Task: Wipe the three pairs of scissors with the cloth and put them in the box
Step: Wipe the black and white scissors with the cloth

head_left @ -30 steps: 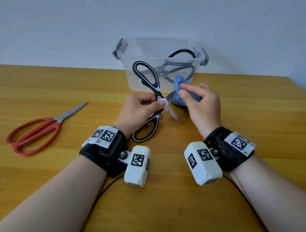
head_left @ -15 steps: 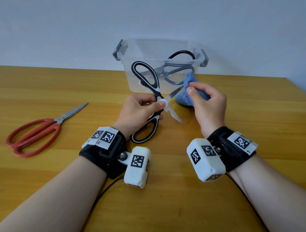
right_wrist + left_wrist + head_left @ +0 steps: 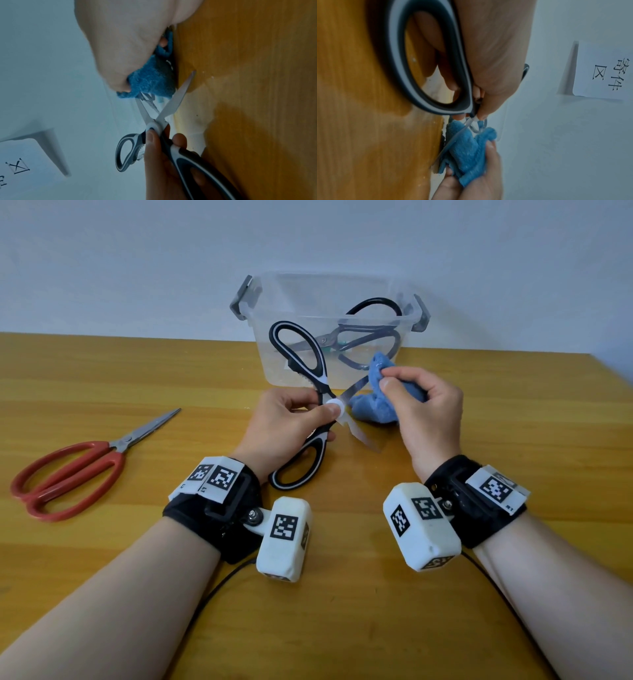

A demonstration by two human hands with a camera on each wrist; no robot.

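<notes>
My left hand point(image 3: 291, 419) grips the black-and-white scissors point(image 3: 301, 364) at the pivot, blades spread apart. The same scissors point(image 3: 426, 75) fill the left wrist view, and the right wrist view shows these scissors point(image 3: 171, 108) too. My right hand point(image 3: 421, 405) pinches the blue cloth point(image 3: 376, 402) around the tip of the upper blade. That cloth point(image 3: 467, 150) hides the tip, and in the right wrist view the cloth point(image 3: 150, 79) sits under my thumb. Red scissors point(image 3: 72, 474) lie on the table at the left. Black scissors point(image 3: 363, 337) rest inside the clear box point(image 3: 329, 302).
The clear box has grey latches and stands at the back of the wooden table point(image 3: 342, 611), against a pale wall. A paper sign point(image 3: 606, 73) hangs on the wall. Cables run from the wrist cameras over the table.
My right hand has slid the cloth up and outward along the upper blade, from near the pivot to the tip. The left hand and scissors have stayed nearly still.
</notes>
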